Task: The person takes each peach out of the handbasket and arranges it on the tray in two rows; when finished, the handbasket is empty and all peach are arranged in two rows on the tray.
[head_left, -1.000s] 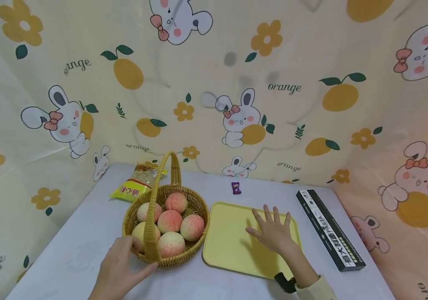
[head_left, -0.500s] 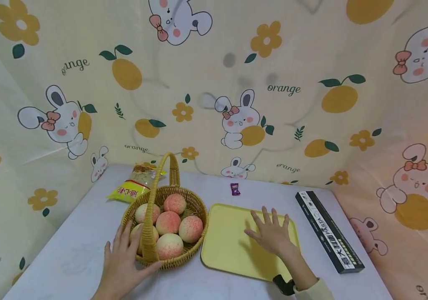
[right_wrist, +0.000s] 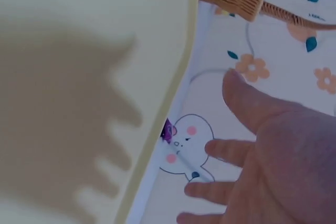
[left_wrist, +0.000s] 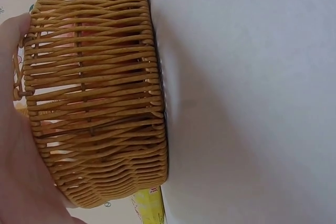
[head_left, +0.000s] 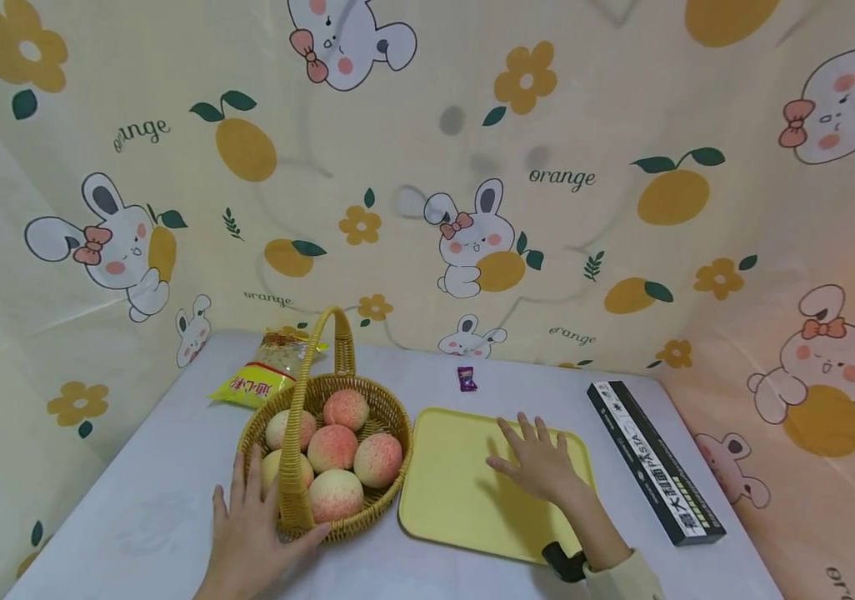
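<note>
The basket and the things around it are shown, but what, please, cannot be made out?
- Head view: the yellowish peach is partly hidden by the handle.
- Head view: the yellow bag is partly hidden behind the basket.
- Head view: any print on the purple packet is too small to read.
- Left wrist view: the left edge cuts off the left hand.
- Right wrist view: the bottom edge cuts off the right hand.

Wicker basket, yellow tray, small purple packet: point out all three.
Wicker basket [left_wrist: 105, 93]: left wrist view, on the woven side wall.
Yellow tray [head_left: 452, 483]: head view, on the bare flat surface.
Small purple packet [head_left: 467, 379]: head view, on the middle of its wrapper.
</note>
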A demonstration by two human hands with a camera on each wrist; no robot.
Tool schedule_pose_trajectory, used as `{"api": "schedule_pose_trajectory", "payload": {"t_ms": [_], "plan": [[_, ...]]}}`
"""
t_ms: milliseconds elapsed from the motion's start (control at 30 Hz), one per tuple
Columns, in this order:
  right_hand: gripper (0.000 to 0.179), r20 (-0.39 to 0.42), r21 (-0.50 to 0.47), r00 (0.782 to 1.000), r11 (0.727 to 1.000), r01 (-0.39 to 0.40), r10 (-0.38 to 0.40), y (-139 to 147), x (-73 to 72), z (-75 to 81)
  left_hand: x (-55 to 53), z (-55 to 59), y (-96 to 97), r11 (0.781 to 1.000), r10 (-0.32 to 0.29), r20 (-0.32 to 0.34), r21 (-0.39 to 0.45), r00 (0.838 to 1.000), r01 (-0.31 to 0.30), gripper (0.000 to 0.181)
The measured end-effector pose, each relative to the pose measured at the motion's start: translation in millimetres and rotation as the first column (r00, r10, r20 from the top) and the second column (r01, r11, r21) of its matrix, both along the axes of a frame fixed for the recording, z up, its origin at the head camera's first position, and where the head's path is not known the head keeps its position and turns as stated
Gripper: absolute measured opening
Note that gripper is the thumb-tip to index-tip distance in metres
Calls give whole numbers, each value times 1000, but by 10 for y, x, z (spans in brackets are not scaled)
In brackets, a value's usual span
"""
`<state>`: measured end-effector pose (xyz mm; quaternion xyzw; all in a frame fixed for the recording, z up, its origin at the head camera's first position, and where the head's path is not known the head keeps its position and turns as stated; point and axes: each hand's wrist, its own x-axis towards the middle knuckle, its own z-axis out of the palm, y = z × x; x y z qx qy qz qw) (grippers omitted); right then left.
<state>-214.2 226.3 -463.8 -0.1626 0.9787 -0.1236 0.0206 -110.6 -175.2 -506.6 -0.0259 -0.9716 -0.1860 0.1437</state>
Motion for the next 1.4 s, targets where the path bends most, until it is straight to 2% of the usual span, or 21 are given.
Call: {"api": "schedule_pose_trajectory", "payload": {"t_ms": [167, 267, 367, 533, 667, 800, 933, 1100, 1267, 1333, 1400], "plan": [[67, -7, -132, 998, 989, -70, 70, -17, -83, 56, 2, -1, 23, 1000, 7, 8, 11, 1000, -7, 110], [62, -5, -227, 996, 970, -91, 92, -66, -148, 63, 15, 2, 38, 1000, 15, 17, 16, 1000, -15, 109], [57, 20, -355, 992, 928, -109, 124, -138, -219, 80, 27, 13, 52, 999, 31, 43, 16, 999, -32, 109], [54, 77, -547, 973, 825, -139, 215, -272, -319, 152, 42, 9, 70, 998, 64, 88, 12, 994, -65, 111], [52, 83, -617, 950, 764, -187, 300, -385, -391, 212, 39, -11, 80, 997, 68, 89, 22, 994, -70, 111], [50, 92, -654, 926, 723, -221, 366, -509, -441, 240, 34, -31, 89, 997, 63, 74, 50, 995, -67, 110], [49, 102, -659, 907, 711, -246, 408, -641, -460, 276, 26, -58, 98, 993, 43, 39, 112, 998, -47, 106], [45, 97, -658, 896, 703, -268, 433, -795, -423, 345, 22, -96, 111, 985, 23, 4, 169, 1000, -24, 101], [43, 103, -658, 888, 700, -277, 448, -900, -406, 344, 64, -58, 138, 976, 79, 97, 194, 992, -97, 105], [44, 105, -656, 885, 700, -281, 453, -913, -432, 303, 79, -41, 148, 973, 101, 114, 194, 988, -122, 106], [45, 104, -653, 883, 701, -286, 457, -930, -429, 310, 80, -44, 148, 974, 110, 97, 190, 989, -127, 105]]}}
